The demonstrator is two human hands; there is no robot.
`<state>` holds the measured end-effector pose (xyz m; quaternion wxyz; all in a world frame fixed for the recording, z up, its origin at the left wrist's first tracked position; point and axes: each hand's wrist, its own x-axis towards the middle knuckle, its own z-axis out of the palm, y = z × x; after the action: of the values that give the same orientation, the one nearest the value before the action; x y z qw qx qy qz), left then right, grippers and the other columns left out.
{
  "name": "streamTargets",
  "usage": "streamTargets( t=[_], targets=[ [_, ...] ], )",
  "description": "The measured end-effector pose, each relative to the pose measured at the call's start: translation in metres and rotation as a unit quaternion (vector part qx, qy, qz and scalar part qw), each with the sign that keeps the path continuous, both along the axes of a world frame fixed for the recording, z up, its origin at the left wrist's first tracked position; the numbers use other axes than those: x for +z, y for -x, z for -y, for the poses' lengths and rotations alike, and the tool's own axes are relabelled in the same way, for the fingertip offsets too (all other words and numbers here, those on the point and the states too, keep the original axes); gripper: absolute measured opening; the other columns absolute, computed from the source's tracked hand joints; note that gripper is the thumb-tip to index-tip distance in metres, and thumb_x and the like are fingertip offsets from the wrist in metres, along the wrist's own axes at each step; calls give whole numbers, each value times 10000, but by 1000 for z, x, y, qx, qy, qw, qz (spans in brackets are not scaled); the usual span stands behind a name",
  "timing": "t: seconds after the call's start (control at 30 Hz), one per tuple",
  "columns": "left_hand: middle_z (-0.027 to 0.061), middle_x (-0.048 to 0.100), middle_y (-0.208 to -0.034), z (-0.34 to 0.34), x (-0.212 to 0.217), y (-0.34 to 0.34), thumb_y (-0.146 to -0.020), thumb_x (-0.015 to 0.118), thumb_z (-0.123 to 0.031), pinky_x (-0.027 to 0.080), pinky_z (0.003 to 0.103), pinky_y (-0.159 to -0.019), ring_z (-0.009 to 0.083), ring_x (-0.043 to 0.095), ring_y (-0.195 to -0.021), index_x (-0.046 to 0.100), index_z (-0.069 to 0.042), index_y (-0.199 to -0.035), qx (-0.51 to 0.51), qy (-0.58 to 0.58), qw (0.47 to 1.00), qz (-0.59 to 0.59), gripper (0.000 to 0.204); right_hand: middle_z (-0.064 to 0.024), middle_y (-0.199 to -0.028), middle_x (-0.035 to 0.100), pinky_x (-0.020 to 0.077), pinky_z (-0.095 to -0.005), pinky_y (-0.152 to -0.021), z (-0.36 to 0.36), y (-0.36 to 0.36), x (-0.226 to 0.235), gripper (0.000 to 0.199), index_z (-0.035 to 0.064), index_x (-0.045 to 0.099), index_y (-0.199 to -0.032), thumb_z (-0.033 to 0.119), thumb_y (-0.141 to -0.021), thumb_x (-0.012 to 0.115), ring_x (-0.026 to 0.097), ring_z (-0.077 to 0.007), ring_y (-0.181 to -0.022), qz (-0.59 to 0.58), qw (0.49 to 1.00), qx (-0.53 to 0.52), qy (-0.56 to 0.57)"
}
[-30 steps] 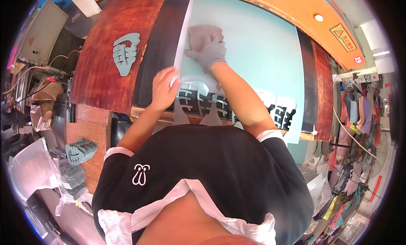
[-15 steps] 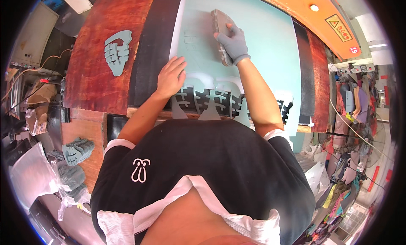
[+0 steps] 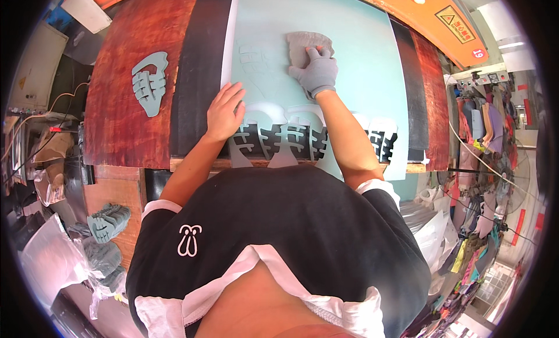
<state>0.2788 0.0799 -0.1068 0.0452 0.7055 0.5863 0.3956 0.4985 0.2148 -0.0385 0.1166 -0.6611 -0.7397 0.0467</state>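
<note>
A pale green sheet (image 3: 361, 64) lies on the dark board in front of me. My right hand (image 3: 317, 74), in a grey glove with bare fingertips, grips a grey-brown cutting die (image 3: 298, 51) over the middle of the sheet. The die is turned so that its wavy edge points away from me; the hand hides its near part. My left hand (image 3: 226, 112) is bare, its fingers stretched out, near the sheet's left edge. Along the near edge, the sheet has several cut-out openings (image 3: 297, 137) showing black beneath. Faint outlines mark the sheet left of the die.
A cut green piece (image 3: 149, 84) lies on the reddish wooden board (image 3: 116, 116) at left. More such pieces are stacked (image 3: 108, 222) lower left, beside plastic bags (image 3: 51, 253). An orange machine beam (image 3: 402, 3) spans the far side. Many coloured pieces hang at right.
My right hand has turned the die from lengthwise and tilted to a position with its wavy edge facing away. The left hand stays by the sheet's edge. The whole view has shifted slightly.
</note>
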Motion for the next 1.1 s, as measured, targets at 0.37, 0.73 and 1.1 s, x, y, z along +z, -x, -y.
streamTargets(
  t=[0.37,0.73,1.1],
  targets=[
    [99,552,-1253,0,-1,3,-807,593,-92,388,373,-997,300,475,-1208,613,-38,-1122,-21,30,999,-2,320,-162,-1343,398,409,-406,-942,-6,-17,-10,763,73,498,-1252,515,-655,671,454,-365,-1122,-74,997,30,1],
    [99,578,-881,112,5,11,-747,687,-100,422,392,-742,287,551,-823,594,-27,-811,25,71,997,8,134,-174,-991,569,432,-421,-807,167,-199,-31,310,0,558,-1018,217,-812,641,536,-348,-935,-118,975,-49,-181],
    [93,435,-597,139,-7,-5,-795,652,-144,377,398,-517,281,474,-572,437,-52,-559,61,-56,992,-94,332,-132,-961,576,412,-411,-788,214,-218,-72,231,39,579,-936,183,-755,591,540,-316,-864,-101,940,-20,-325]
  ],
)
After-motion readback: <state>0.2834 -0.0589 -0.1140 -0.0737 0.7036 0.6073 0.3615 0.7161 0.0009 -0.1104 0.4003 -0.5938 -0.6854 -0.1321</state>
